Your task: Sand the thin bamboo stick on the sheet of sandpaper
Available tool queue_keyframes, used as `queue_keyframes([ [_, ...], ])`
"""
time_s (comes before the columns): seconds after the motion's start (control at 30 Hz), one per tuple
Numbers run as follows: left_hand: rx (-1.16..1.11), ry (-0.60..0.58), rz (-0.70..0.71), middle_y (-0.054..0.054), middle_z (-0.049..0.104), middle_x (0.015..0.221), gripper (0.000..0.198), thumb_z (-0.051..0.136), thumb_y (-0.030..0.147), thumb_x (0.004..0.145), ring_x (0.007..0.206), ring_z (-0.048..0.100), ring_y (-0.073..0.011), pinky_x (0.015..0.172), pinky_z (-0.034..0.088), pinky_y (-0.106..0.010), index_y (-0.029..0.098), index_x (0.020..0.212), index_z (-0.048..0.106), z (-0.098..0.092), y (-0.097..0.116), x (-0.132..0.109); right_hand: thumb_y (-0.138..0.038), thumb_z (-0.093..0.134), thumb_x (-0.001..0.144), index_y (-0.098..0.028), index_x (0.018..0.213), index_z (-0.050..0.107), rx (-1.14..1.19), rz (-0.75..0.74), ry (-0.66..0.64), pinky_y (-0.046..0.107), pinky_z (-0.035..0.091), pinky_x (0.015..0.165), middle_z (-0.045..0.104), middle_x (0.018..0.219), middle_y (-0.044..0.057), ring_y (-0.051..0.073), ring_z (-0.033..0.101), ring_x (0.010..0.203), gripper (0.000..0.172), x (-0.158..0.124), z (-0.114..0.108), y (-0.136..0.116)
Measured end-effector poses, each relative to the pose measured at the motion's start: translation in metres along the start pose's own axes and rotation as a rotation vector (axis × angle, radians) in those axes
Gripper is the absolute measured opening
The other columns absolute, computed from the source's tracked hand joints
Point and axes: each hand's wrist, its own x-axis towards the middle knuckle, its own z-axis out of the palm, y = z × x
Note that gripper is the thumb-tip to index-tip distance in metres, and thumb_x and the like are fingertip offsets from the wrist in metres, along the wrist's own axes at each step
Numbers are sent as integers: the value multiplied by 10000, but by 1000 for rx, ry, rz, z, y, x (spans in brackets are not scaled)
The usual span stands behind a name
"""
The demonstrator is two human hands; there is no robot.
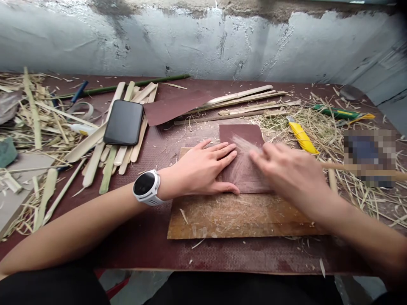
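Observation:
My left hand [210,167] lies flat with its fingers stretched out, pressing on the left part of a dark red sheet of sandpaper [240,132]. Pale dust streaks mark the sheet, which rests on a worn wooden board [235,218]. Over the right side of the sandpaper my right hand [289,173], slightly blurred, is closed around a thin bamboo stick [337,166]. The stick runs out to the right behind the hand; its tip at the paper is hidden or smeared.
A phone [123,123] lies on flat bamboo strips [95,167] to the left. Another sandpaper sheet [174,108] sits behind. On the right, a yellow utility knife [303,137] and a green cutter [337,112] lie among shavings [282,118]. A wall [190,46] stands behind.

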Motion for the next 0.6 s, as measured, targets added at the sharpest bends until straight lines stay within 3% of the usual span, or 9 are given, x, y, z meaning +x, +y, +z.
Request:
queue_keyframes([
  [0.1,6,-8,2,-145,324,1705,1012,455,867,945,1590,362,-313,1335,240,-534,107,1613,424,0,0,0,-105,537,999,-185,1253,735,113,-173,11,329,257,598,701,984,98,208,604,805,332,0,0,-4],
  [0.23,15,-4,-6,-152,319,1707,1027,449,872,942,1591,359,-320,1331,244,-547,97,1615,416,0,1,0,-143,526,1020,-216,1264,735,81,-49,48,327,243,601,703,953,80,205,617,785,329,3,6,2],
  [0.4,10,-3,4,-151,327,1703,1014,448,865,948,1592,358,-307,1336,238,-519,101,1614,421,1,1,0,-165,546,1003,-233,1210,727,229,-139,54,319,230,584,750,928,26,174,636,730,283,2,9,5],
  [0.6,-5,16,6,-164,335,1700,1012,453,870,941,1589,363,-318,1333,237,-517,108,1607,436,2,0,0,-245,489,1061,-219,1075,698,229,-86,16,325,163,560,728,811,12,152,548,597,211,7,10,9],
])
